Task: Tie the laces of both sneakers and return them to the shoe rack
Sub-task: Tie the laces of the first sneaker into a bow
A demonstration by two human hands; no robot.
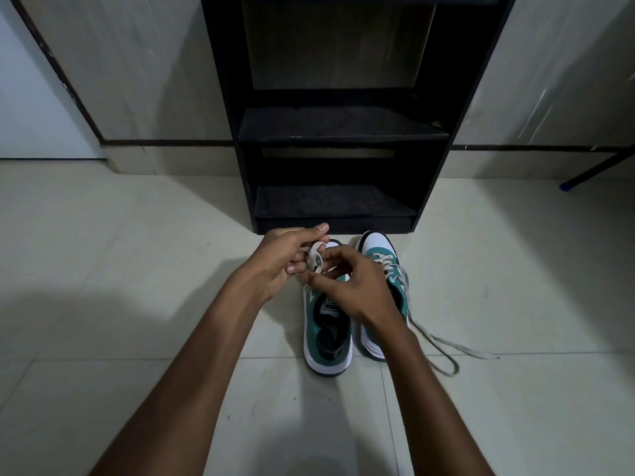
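Two teal and white sneakers stand side by side on the tiled floor, toes toward a black shoe rack (340, 132). Over the left sneaker (326, 334) both my hands work its pale lace (316, 261). My left hand (288, 259) pinches a loop of that lace, and my right hand (354, 286) grips the lace just beside it. My hands hide the front of this shoe. The right sneaker (381, 259) has loose laces (443, 348) trailing across the floor to the right.
The rack's shelves (340, 204) hold nothing and stand directly beyond the shoes. A dark furniture leg with a blue foot (567, 186) is at the right near the wall. Pale floor tiles (120, 269) spread to the left and right.
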